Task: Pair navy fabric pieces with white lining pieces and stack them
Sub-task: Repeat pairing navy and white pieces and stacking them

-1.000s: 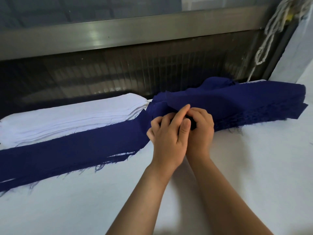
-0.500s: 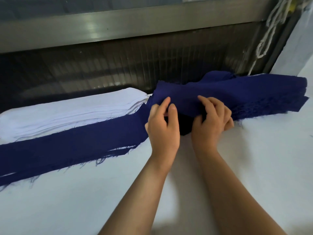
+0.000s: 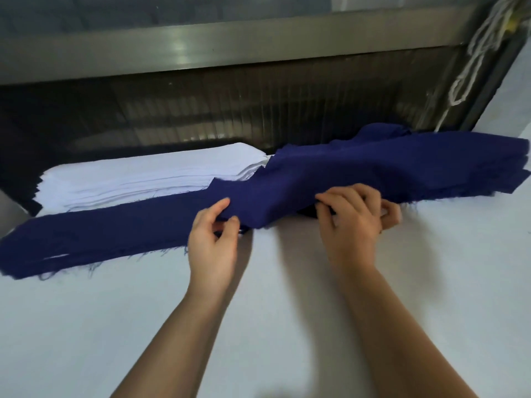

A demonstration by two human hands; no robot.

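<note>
1. The left hand (image 3: 212, 245) pinches the near edge of the navy piece (image 3: 287, 188). The thumb lies on top of the cloth and the curled fingers hold the edge from below.
2. The right hand (image 3: 355, 225) grips the same near edge further to the right. Its fingers are curled round the cloth, and some fingertips are hidden in the fold.
3. Between the two hands the navy piece is raised a little from the table (image 3: 258, 326) and makes a soft hump, with a dark shadow under it.
4. To the left of the left hand, navy cloth continues as a long flat strip (image 3: 100, 234) on the table. Its near edge has loose frayed threads. I cannot tell if this strip is one layer or several.
5. To the right of the right hand lies the navy stack (image 3: 465, 168). It has many layers, and their edges show at its right end.
6. The white lining stack (image 3: 143, 176) lies behind the strip, at the back left of the table. Its near side touches the navy cloth, and its right end goes under the navy piece.
7. The table surface is white and both forearms reach over it.
8. Behind the table stands a dark ribbed panel (image 3: 258, 110), with a metal bar (image 3: 230, 44) above it.
9. A white cord (image 3: 474, 53) hangs in the upper right corner.
</note>
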